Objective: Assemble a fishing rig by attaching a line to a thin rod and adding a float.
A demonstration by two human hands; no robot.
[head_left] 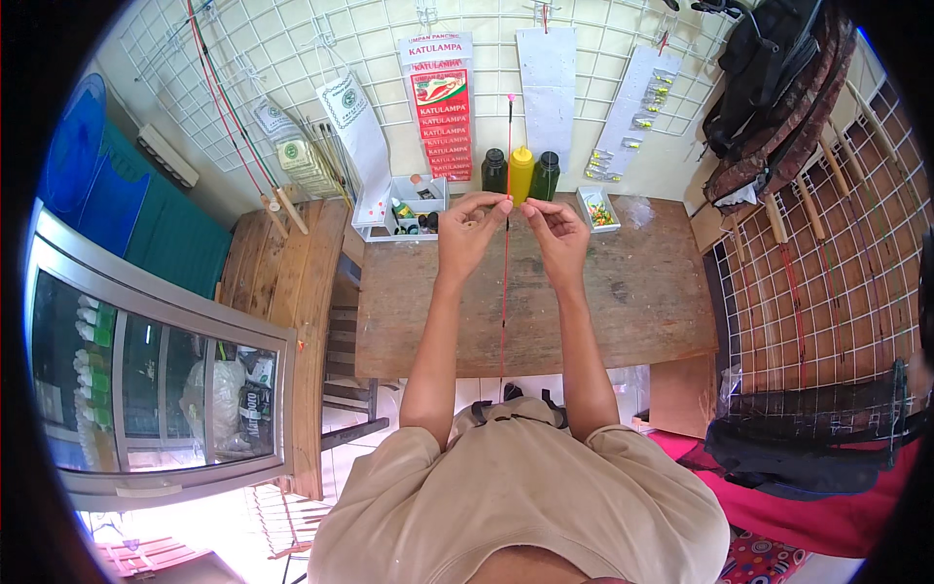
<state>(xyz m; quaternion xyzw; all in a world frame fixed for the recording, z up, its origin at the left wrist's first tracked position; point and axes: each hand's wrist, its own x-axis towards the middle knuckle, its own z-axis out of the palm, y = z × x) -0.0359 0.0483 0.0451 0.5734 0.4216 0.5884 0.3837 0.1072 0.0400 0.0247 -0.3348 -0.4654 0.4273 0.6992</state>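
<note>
**Hands pinch a thin red rod**

Left hand (470,232) and right hand (555,229) both close fingertips on a slender red rod (505,282), upright above the rough wooden table (642,292). Behind stand three smooth bottles (521,171) and a white plastic compartment box (404,209).

Red-and-white packet strip (440,117) hangs beside white card packs (547,83) on wall grid (292,49)

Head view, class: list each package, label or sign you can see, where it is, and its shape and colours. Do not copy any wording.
Red-and-white banner: wall grid, centre; tall strip.
White bag: right of banner; plain, oblong.
Clear packet strip: further right; slanted, yellow bits.
Green-seal bag: left of banner; white, tilted.
Three bottles: table back; dark, yellow, dark.
</note>
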